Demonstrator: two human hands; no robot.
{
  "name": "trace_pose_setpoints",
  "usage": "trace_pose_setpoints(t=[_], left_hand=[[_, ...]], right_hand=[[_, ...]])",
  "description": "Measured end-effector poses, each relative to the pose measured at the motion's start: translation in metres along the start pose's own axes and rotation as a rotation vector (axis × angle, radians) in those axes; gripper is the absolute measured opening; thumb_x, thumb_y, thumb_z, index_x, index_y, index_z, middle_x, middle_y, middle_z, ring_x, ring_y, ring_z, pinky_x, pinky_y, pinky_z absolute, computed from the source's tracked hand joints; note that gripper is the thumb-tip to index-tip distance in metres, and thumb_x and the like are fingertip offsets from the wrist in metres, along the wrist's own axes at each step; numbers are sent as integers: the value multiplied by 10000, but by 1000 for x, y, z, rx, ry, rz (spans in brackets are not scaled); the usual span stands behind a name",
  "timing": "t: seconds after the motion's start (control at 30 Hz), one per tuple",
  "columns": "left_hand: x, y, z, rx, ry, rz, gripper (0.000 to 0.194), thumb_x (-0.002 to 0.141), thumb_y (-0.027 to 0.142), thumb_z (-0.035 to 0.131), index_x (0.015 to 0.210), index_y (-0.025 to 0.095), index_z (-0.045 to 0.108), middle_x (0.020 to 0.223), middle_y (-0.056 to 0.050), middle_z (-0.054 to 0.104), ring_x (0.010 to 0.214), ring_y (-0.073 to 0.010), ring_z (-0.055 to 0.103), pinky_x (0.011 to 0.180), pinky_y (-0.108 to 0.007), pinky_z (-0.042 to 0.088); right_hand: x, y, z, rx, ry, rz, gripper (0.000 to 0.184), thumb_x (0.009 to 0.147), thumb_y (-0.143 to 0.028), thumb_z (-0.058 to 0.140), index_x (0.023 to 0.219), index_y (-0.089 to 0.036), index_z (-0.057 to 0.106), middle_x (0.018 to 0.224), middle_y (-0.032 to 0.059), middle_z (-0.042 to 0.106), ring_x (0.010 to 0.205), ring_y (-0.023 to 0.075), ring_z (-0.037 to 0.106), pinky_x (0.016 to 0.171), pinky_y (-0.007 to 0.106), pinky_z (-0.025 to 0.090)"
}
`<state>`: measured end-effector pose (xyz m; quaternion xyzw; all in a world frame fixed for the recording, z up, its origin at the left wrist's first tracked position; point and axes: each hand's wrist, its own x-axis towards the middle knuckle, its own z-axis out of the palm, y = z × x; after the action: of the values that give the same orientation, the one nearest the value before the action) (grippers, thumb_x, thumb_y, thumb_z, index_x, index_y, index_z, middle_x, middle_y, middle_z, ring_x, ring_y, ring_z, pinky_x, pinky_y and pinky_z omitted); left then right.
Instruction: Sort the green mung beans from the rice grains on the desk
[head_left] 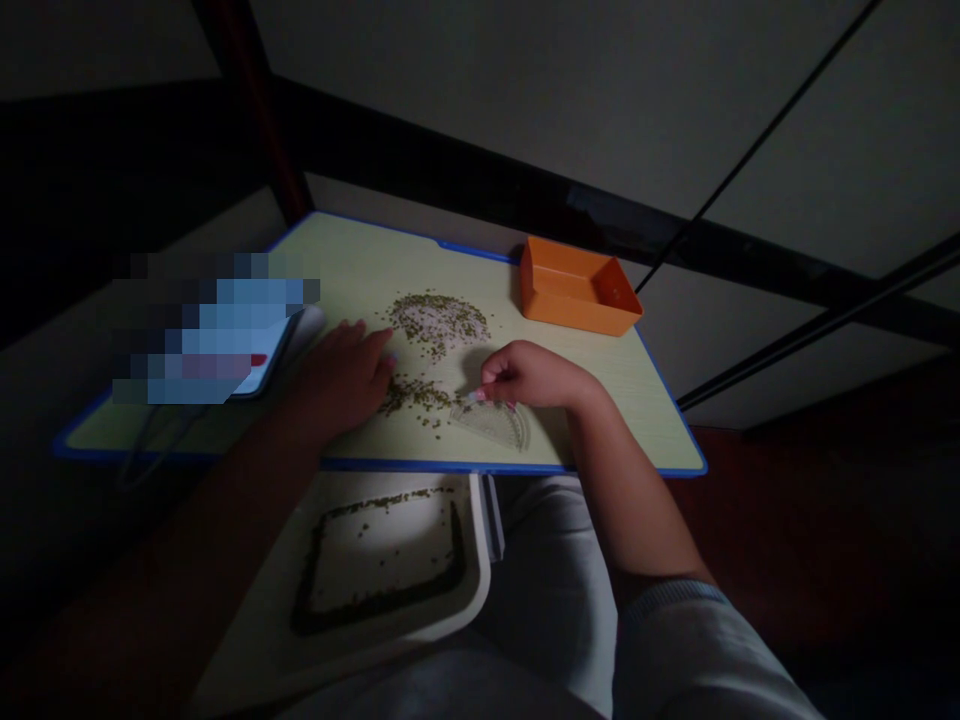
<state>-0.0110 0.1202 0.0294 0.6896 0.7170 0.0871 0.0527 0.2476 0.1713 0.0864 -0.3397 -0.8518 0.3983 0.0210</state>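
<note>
A pale green lap table [600, 400] with a blue edge carries a pile of small green beans [439, 318] and a smaller scatter of them [412, 395] nearer me. My left hand [341, 380] lies flat beside the scatter, fingers stretched toward the beans. My right hand [525, 378] is closed in a pinch on a clear plastic protractor [499, 425] that rests on the table by the beans. Below the table edge, a white tray [450, 610] on my lap holds more green beans along its inner rim.
An orange box [577, 290] stands at the table's far right corner. A phone [255, 375] with a cable lies at the left, partly blurred out. A dark frame and bars run behind the table against a light wall. The surroundings are dim.
</note>
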Motion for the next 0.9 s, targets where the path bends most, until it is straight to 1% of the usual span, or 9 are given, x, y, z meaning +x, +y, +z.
trace_pose_setpoints(t=[0.13,0.2,0.33,0.47,0.63,0.8,0.9], left_hand=[[1,-1,2,3,9,-7,603,1067,367,349,1612,165,508,1691,-157,512,1625,-320,398,1334,-474,326],[1,-2,3,2,12,-1,609,1065,371,347,1612,157,508,1688,-163,514,1624,-326,398,1336,-481,323],[3,-6,7,-12,22,27,616,1059,370,350,1605,137,516,1680,-184,517,1621,-351,400,1340,-500,321],[1,-5,4,-27,23,29,610,1063,367,348,1597,126,519,1677,-192,518,1625,-357,393,1344,-506,315],[-1,-1,-1,-49,-14,29,630,1070,356,331,1589,39,496,1707,-253,451,1642,-387,350,1361,-514,275],[0,-2,1,-36,-3,20,637,1070,381,311,1605,89,495,1711,-218,462,1645,-378,348,1359,-517,288],[0,-2,2,-45,10,22,627,1061,375,334,1599,107,511,1699,-208,485,1634,-372,375,1352,-526,310]], right_hand=[[3,3,4,5,-15,-69,294,949,-234,698,676,-175,603,558,-71,572,564,93,509,674,260,347],[5,4,6,4,-21,-98,331,958,-256,698,659,-180,579,551,-70,562,572,93,489,676,263,335],[7,4,11,8,-45,-126,357,968,-249,686,646,-190,543,541,-78,536,566,92,459,670,266,321],[8,2,13,15,-56,-137,355,979,-258,679,658,-192,542,552,-76,543,566,91,462,665,269,320],[9,-1,17,-19,-22,-164,360,982,-253,677,656,-191,536,566,-77,526,583,90,426,671,278,300],[10,-3,19,-64,34,-211,387,974,-211,687,634,-191,502,563,-95,401,605,85,340,659,292,256],[9,-6,18,-74,48,-186,394,968,-213,688,630,-195,487,565,-94,393,611,88,333,659,295,247]])
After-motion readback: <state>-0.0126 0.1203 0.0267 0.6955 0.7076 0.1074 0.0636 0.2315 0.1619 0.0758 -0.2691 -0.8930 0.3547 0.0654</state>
